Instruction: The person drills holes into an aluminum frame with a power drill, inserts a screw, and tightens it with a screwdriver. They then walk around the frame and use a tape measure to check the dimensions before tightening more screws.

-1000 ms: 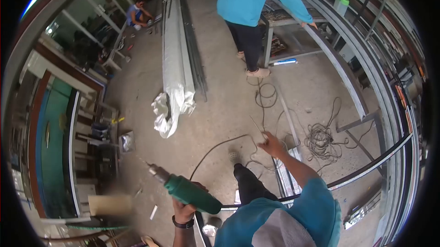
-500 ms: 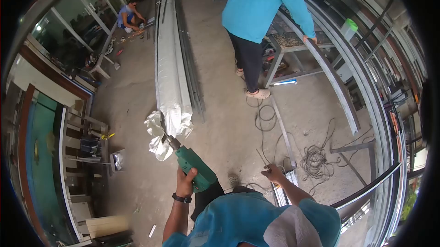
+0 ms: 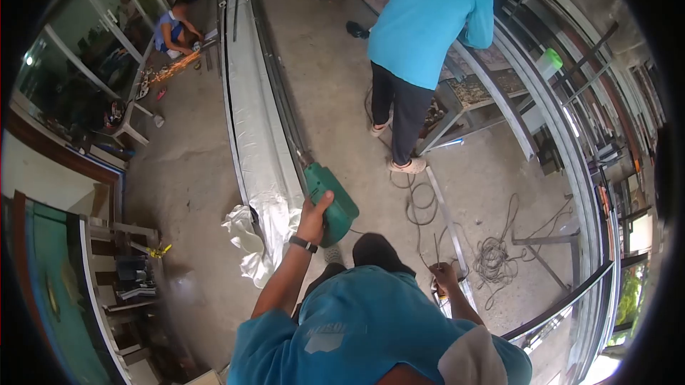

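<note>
Green drill (image 3: 330,199) raised in left hand (image 3: 315,217), fingers (image 3: 322,201) wrapped around it.

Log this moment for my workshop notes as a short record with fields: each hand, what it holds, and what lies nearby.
left hand: left hand, gripping a green electric drill, raised
right hand: right hand, low, closed on a thin metal rod
floor: long white plastic-wrapped bundle; tangled dark cable
others: person in a blue shirt standing at a metal bench; a person crouching far left
</note>
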### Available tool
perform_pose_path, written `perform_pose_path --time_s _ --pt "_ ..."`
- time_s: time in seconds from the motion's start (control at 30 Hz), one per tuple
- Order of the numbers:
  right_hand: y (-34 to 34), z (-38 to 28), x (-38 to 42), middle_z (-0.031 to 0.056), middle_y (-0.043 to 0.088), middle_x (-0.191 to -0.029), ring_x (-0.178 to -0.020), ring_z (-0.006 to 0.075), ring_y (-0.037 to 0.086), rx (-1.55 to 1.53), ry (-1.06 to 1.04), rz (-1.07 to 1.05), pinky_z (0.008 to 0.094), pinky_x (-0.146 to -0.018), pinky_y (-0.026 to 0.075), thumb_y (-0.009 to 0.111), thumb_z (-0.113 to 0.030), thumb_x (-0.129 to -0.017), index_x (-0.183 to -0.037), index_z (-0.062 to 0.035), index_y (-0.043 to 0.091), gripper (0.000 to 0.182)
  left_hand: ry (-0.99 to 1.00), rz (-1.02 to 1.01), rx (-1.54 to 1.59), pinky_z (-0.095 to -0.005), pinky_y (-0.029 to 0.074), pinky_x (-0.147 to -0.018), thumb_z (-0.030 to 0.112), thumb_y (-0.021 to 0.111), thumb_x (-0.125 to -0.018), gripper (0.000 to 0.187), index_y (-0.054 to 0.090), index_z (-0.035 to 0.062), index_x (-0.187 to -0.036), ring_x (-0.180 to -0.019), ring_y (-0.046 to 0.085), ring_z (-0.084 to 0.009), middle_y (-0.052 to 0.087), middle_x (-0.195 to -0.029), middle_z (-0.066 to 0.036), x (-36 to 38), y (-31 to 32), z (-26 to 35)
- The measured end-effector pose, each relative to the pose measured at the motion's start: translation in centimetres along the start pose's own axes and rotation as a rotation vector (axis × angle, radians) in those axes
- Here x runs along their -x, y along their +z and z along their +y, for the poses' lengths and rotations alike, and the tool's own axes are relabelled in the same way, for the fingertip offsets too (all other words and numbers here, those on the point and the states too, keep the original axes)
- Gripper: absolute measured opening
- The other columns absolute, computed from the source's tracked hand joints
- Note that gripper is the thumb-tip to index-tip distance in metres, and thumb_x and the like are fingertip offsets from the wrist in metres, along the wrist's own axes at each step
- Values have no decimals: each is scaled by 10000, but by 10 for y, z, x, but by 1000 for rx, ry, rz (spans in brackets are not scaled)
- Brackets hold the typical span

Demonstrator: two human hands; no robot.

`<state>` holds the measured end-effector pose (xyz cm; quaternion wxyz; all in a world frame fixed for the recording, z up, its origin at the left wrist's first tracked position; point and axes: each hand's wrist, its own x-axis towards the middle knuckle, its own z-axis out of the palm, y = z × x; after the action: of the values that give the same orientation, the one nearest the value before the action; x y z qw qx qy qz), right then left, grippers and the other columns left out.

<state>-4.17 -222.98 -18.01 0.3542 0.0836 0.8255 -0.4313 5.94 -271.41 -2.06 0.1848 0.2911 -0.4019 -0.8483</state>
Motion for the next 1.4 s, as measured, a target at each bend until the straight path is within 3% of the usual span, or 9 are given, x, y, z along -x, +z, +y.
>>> perform_pose_path --time_s 0.27,0.4,0.53,0.7,0.77,0.9,1.1,1.3,1.4 --pt "72 -101 -57 64 598 -625 -482 153 581 -56 195 37 316 -454 491 796 -391 -911 -833 -28 645 401 -39 -59 203 -456 509 -1031 464 666 -1014 567 524 53 -1377 -1167 626 -252 636 -1269 -99 -209 -9 35" --pt "117 -224 -149 30 575 -616 -484 108 523 105 19 -26 303 -445 414 770 -429 -932 -765 -53 615 440 -73 -76 367 -480 483 -1063 500 633 -1022 566 526 88 -1396 -1211 607 -267 631 -1291 -84 -323 -22 21" --pt "165 -412 -235 3 552 -641 -512 91 516 -60 -133 -167 284 -461 395 680 -457 -986 -913 -60 662 404 -195 -27 352 -482 486 -1062 436 680 -1001 573 504 92 -1423 -1205 610 -272 620 -1300 -90 -415 -14 27" --pt "213 -609 -333 30 625 -888 -758 70 546 -6 -456 -401 283 -626 454 707 -374 -995 -1191 -23 656 405 -286 -68 180 -457 515 -1024 299 716 -965 582 477 91 -1453 -1191 613 -264 604 -1319 -92 -497 -3 36" --pt "226 -665 -355 47 661 -1011 -815 105 590 -145 -355 -530 293 -669 491 756 -413 -949 -1260 -18 620 520 -284 3 170 -445 499 -1040 319 707 -968 502 527 68 -1363 -1156 626 -265 633 -1246 -101 -519 27 65" --pt "250 -721 -413 96 714 -1104 -877 176 677 35 -496 -501 318 -751 539 868 -509 -803 -1300 -30 604 739 -360 0 200 -433 492 -1047 325 702 -966 464 553 51 -1309 -1116 645 -271 660 -1183 -107 -597 35 84" --pt "287 -750 -514 131 704 -1186 -998 225 696 213 -566 -325 353 -837 549 877 -473 -811 -1311 -19 608 727 -420 -119 219 -440 504 -1020 334 687 -977 426 561 49 -1268 -1104 654 -277 666 -1161 -103 -736 18 79" --pt "327 -790 -609 145 701 -1192 -1060 239 685 87 -313 -201 367 -874 551 882 -487 -800 -1365 -40 603 772 -593 -122 175 -425 503 -1014 309 707 -977 398 575 77 -1272 -1115 643 -251 665 -1151 -74 -871 -2 81" --pt "345 -825 -637 140 700 -1200 -1109 243 666 -126 3 -232 371 -920 544 875 -479 -813 -1372 -55 611 749 -648 -143 156 -422 497 -1028 311 728 -966 419 581 82 -1284 -1129 638 -242 666 -1162 -70 -921 -3 101"
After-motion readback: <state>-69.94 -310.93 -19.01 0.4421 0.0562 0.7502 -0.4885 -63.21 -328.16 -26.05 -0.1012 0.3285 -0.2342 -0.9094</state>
